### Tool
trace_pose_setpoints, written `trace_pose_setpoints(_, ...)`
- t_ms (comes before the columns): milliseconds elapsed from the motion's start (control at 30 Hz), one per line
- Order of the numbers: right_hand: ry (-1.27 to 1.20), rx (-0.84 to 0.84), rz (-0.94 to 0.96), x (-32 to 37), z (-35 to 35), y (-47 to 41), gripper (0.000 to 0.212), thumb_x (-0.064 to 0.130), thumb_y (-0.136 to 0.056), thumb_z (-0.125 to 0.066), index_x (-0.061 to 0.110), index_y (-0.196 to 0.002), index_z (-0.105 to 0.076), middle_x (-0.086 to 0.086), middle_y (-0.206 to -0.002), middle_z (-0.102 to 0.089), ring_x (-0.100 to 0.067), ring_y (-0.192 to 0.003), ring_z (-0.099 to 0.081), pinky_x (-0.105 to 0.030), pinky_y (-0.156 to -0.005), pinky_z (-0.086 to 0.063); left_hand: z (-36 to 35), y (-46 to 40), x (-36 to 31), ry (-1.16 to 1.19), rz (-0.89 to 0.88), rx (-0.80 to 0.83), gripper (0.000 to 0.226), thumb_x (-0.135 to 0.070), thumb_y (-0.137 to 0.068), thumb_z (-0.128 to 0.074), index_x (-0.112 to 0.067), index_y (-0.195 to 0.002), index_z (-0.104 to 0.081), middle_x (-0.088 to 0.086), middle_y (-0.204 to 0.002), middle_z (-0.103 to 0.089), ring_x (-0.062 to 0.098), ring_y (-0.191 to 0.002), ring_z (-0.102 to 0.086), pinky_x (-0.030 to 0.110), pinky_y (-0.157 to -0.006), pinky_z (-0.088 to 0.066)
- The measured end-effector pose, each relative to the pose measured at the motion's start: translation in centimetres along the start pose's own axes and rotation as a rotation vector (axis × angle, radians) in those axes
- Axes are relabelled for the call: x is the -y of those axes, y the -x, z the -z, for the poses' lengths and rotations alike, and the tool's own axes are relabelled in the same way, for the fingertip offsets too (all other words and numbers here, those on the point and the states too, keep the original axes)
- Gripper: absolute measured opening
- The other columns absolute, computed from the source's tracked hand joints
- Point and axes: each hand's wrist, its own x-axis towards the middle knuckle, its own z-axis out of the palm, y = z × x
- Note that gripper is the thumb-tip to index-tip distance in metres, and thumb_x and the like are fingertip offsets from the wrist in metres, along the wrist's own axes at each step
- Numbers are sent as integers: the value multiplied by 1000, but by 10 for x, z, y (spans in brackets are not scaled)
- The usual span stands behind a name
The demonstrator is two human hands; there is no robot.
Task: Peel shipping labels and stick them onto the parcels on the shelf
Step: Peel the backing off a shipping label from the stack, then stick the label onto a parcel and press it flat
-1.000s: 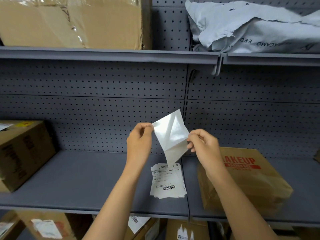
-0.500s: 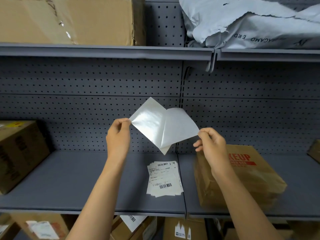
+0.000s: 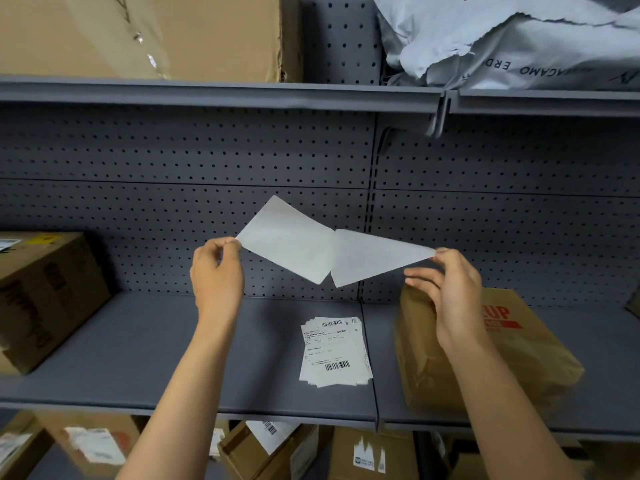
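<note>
In front of the grey pegboard I hold two white sheets pulled almost fully apart, still joined along a short edge in the middle. My left hand (image 3: 216, 275) pinches the corner of the glossy backing sheet (image 3: 287, 240). My right hand (image 3: 453, 292) pinches the tip of the matte shipping label (image 3: 374, 258). Both blank sides face me. Below them, a stack of printed labels (image 3: 334, 351) lies on the middle shelf (image 3: 138, 358). A brown paper parcel with red lettering (image 3: 519, 348) sits under my right hand, and a cardboard box (image 3: 45, 292) stands at the far left.
The upper shelf carries a large cardboard box (image 3: 138, 32) and torn grey poly mailers (image 3: 519, 39). Below the middle shelf are several cardboard boxes (image 3: 270, 452), some with labels on them. A box corner (image 3: 633, 303) shows at the right edge.
My hands have moved apart sideways, left hand leftward and right hand rightward. The label has peeled off the backing from a small opening to nearly its full length.
</note>
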Motion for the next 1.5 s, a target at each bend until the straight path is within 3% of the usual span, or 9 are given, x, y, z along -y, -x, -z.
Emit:
trace_pose_setpoints(133, -80, -36, 17, 2, 3, -6, 16, 10, -96, -45, 12, -90, -59, -8, -83, -65, -20, -64, -68, -34, -69, -56, 17, -3, -2, 12, -4, -51, 18, -44, -85, -48, -41, -82, -65, -3, -119, -66, 30, -127, -52, 52, -105, -46)
trace_pose_setpoints(267, -145, -20, 81, 4, 6, -7, 16, 8, -95, -45, 12, -87, -58, -8, -77, -58, -16, -59, -63, -29, -64, -54, 29, -4, -9, 42, -15, -64, 19, -40, -85, -47, -38, -82, -66, -4, -105, -65, 35, -131, -47, 54, -104, -45)
trace_pose_setpoints(367, -140, -11, 123, 4, 5, -9, 14, 8, -94, -45, 6, -90, -58, -9, -79, -60, -17, -62, -63, -29, -62, -55, 30, 0, -11, 32, -77, -64, 25, -30, -95, -44, -30, -95, -69, 0, -115, -63, 14, -123, -29, 35, -100, -34)
trace_pose_setpoints(467, -111, -39, 157, 5, 1, -8, 17, 9, -95, -44, 9, -86, -59, -7, -76, -60, -18, -62, -63, -32, -64, -55, 29, 6, -10, 38, -108, -86, 23, -27, -99, -44, -31, -98, -67, -21, -108, -52, 8, -121, -23, 31, -103, -29)
trace_pose_setpoints(867, 857, 197, 228, -61, -21, -2, 7, 34, -78, -72, 31, -76, -77, 16, -72, -73, -5, -70, -69, -33, -68, -59, 6, 43, 9, -133, -181, 4, 15, -28, -101, -52, -32, -98, -67, -10, -117, -50, 9, -117, -21, 23, -99, -22)
trace_pose_setpoints(1167, 1170, 373, 262, -124, -29, -10, 31, 33, -84, -75, 4, -74, -76, -9, -69, -76, -26, -61, -73, -37, -63, -62, -10, 55, 27, -97, -73, 67, 16, -31, -99, -53, -39, -94, -65, -20, -108, -48, 13, -120, -26, 36, -109, -32)
trace_pose_setpoints(1233, 1230, 358, 281, -127, -32, -11, 32, 36, -86, -74, 7, -70, -76, 3, -65, -76, -18, -59, -70, -36, -58, -61, -12, 57, 29, -93, -47, 76, 16, -31, -99, -53, -42, -92, -64, -16, -113, -49, 13, -120, -26, 39, -111, -33)
trace_pose_setpoints(1367, 1392, 276, 370, -120, -38, -9, 20, 37, -84, -74, 22, -74, -80, 8, -81, -76, -16, -95, -62, -27, -49, -38, -14, 59, 30, -74, -35, 87, 18, -30, -99, -54, -42, -91, -64, -15, -115, -50, 10, -119, -25, 34, -108, -31)
trace_pose_setpoints(1500, 1322, 228, 440, -108, -44, -4, 21, 53, -77, -77, 32, -76, -79, 6, -78, -74, -16, -94, -60, -27, -57, -40, -17, 58, 28, -59, -25, 93, 16, -31, -99, -54, -39, -94, -66, -19, -111, -50, 11, -119, -26, 29, -102, -28)
